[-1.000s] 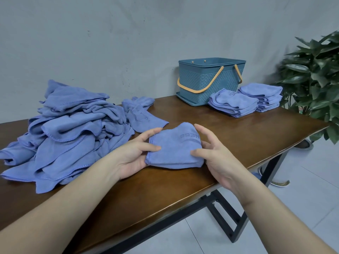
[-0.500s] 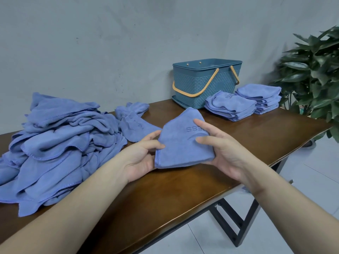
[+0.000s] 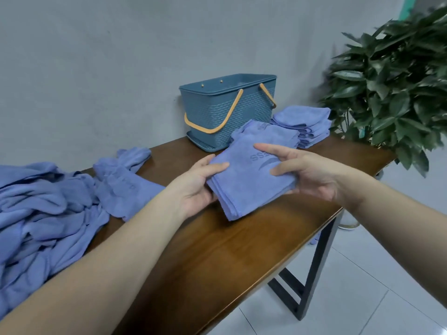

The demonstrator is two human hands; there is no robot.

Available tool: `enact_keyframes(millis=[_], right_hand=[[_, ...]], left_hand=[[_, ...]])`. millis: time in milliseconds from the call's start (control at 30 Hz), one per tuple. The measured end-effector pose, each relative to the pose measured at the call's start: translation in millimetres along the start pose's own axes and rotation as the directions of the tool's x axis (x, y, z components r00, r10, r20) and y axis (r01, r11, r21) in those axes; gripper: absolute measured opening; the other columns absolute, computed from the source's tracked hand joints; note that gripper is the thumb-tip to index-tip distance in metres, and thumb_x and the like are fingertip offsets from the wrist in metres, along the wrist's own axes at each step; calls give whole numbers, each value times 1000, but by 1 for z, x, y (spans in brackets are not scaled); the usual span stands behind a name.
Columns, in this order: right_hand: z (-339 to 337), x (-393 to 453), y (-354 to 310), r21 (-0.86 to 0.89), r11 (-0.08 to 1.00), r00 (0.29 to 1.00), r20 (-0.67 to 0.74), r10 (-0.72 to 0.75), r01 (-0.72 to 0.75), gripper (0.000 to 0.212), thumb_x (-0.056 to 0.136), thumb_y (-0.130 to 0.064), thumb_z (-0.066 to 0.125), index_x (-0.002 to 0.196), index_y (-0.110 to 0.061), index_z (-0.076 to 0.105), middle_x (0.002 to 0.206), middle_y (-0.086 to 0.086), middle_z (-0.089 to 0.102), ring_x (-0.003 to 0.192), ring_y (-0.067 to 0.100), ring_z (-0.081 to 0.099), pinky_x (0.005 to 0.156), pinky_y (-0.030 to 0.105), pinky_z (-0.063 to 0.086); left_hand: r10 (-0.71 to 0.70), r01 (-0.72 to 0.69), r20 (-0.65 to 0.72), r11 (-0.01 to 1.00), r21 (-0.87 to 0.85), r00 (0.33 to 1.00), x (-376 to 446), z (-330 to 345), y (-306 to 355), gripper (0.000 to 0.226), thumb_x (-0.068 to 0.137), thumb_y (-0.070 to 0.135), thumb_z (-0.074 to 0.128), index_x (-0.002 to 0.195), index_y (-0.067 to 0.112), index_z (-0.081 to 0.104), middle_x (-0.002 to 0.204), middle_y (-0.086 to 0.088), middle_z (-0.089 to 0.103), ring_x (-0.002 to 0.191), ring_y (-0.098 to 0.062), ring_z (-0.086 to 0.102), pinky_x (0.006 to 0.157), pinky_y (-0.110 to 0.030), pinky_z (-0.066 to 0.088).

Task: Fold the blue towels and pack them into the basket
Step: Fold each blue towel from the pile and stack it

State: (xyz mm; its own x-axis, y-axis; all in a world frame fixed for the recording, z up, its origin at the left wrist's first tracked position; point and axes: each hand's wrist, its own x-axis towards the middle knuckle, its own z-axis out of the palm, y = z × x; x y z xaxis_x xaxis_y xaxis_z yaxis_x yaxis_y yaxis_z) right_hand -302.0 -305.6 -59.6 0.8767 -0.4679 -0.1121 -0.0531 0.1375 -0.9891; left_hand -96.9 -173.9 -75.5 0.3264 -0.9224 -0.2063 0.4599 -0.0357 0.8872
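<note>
A folded blue towel (image 3: 244,182) with a printed logo hangs above the brown table (image 3: 217,257). My left hand (image 3: 196,184) grips its left edge, thumb on top. My right hand (image 3: 307,172) holds its right edge, thumb and forefinger on top. Behind it stand two stacks of folded blue towels, a near stack (image 3: 275,134) and a far stack (image 3: 304,122). The teal basket (image 3: 217,110) with orange handles sits at the back by the wall. A big heap of unfolded blue towels (image 3: 43,213) covers the table's left side.
A loose towel (image 3: 121,180) lies between the heap and my left hand. A leafy potted plant (image 3: 391,88) stands off the table's right end. The table's front edge runs diagonally, with black metal legs (image 3: 312,274) and white floor tiles below.
Both hands have lifted the folded towel off the table and carried it right and back, towards the folded stacks. The view has turned right.
</note>
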Motion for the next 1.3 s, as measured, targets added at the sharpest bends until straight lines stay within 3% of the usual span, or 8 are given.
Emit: enact_keyframes(millis=[133,200,400,567,667,800,1000,1300], right_hand=[[-59,0,-1,-174,981,996,-47,81,-88,60,89,3,57,130,-41,66,118,-5,49,95,26,51,93,39,44],[-92,-2,-2,-242,963,990,-105,93,-116,58,90,4,57,127,-38,68,151,23,41,104,26,50,101,43,41],[-182,-13,-14,-405,887,944,-316,91,-221,50,92,8,53,119,-30,71,125,5,70,113,29,68,100,47,54],[-237,-4,-17,-631,735,878,-468,-104,-249,47,88,6,54,110,-30,73,118,0,70,103,24,65,92,41,54],[-258,9,-8,-765,582,828,-497,-261,-275,48,86,5,51,115,-27,71,124,-3,66,102,15,60,77,21,46],[-267,12,17,-856,465,780,-446,-438,-227,33,90,-19,65,122,-26,69,130,-4,63,119,14,56,96,21,37],[-258,-8,43,-949,196,884,-304,-356,-247,70,73,-89,35,128,-54,58,152,-21,41,143,8,32,120,45,21],[-277,-7,34,-965,38,896,-256,-362,-261,49,85,-59,53,132,-50,54,142,-20,53,132,11,46,109,37,31]], left_hand=[[-42,44,-15,993,106,999,44,32,-15,43,88,-4,64,125,16,60,114,-7,74,100,-22,72,95,-44,55],[-68,58,44,979,197,997,63,54,-22,39,90,-3,62,123,16,64,119,-8,73,106,-21,70,93,-38,56],[27,-63,85,892,447,996,130,127,-50,60,88,-2,62,136,33,53,122,-2,67,97,-17,70,69,-30,59],[225,-350,271,510,786,936,186,169,-76,57,91,3,62,143,26,51,141,2,55,94,-8,59,67,-1,43],[251,-401,331,324,857,910,218,184,-86,52,95,6,58,141,29,55,144,4,55,115,-16,61,87,-16,47],[294,-345,250,338,876,923,250,201,-94,42,98,2,51,130,25,66,138,2,62,125,-17,57,103,-31,48],[349,-297,182,308,904,919,265,220,-98,38,99,7,51,128,24,67,134,5,64,124,-15,58,105,-26,44],[339,-294,259,56,954,905,270,219,-108,40,104,34,43,144,34,52,145,-12,49,133,-29,46,109,-40,39]])
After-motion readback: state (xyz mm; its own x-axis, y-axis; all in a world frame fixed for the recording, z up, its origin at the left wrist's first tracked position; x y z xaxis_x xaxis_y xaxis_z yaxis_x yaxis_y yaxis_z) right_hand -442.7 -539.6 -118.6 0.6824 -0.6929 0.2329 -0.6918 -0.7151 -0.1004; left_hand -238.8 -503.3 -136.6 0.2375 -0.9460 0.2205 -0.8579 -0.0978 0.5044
